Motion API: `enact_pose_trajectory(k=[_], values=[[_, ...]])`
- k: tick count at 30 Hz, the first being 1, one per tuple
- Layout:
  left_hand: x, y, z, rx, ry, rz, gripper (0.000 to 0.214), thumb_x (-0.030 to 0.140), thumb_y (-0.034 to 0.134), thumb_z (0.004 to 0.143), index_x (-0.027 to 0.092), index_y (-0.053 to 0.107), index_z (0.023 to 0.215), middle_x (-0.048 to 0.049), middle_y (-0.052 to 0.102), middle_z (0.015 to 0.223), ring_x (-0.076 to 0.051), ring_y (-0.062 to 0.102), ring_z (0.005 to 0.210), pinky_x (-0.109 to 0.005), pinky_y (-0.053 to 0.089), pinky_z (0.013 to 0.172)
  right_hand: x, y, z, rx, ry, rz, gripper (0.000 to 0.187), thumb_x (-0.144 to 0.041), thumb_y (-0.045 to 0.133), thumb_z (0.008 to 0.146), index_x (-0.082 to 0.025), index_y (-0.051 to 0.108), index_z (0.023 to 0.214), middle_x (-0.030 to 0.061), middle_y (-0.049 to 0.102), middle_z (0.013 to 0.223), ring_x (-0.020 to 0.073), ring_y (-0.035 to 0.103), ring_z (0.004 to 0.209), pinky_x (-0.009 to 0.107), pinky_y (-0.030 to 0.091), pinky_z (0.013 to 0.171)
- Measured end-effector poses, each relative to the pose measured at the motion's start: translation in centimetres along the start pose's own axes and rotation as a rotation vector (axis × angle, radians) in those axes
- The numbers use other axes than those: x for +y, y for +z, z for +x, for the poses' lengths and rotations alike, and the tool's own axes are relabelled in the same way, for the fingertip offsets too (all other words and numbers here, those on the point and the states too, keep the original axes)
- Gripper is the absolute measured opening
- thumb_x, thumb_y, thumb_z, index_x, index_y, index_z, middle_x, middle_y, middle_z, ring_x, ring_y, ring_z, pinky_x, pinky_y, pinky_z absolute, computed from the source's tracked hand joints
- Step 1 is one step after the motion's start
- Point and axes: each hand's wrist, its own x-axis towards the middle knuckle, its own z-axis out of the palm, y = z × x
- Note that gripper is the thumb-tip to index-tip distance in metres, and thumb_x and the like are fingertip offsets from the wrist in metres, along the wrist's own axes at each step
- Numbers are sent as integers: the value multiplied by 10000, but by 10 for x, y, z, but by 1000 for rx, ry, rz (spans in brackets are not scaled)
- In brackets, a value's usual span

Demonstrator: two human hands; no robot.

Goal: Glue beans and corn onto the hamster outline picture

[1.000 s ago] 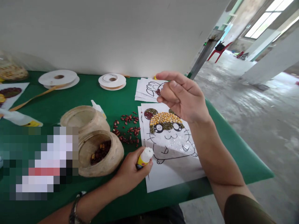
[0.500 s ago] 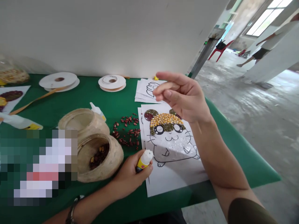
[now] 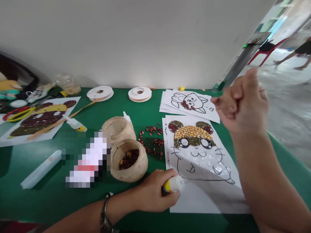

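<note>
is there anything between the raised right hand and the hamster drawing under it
Nothing visible. The right hand is raised, loosely closed, above the hamster drawing, with only open air between. The left hand holds the glue bottle at the sheet's near-left edge.

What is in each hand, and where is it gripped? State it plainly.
The left hand grips a glue bottle around its yellow body, white nozzle end sticking out. The right hand is curled, raised; whether it holds anything cannot be told.

green table [image 3: 73, 200], yellow-and-white glue bottle [image 3: 173, 185], white hamster sheet [image 3: 206, 191] patterned with yellow, green and dark red seeds.
</note>
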Motion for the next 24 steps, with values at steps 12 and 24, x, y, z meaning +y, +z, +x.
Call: enact_pose_trajectory(k=[12,24], values=[[-6,3,-3,4,21,-13,72,208,493,653,189,426,668,54,427,568,-69,387,503,-176,309,493,-4,2,-12,-117,-101,-516,311,-243,494,832,-161,575,543,-112,338,277,-15,293,263,200,452,476],[-8,4,-4,36,24,9,71,192,480,647,182,479,717,52,436,573,-67,370,495,-163,306,464,-12,10,-19,-280,-4,-422,55,-127,625,706,-154,672,711,-20,652,610,41,591,483,156,467,448]])
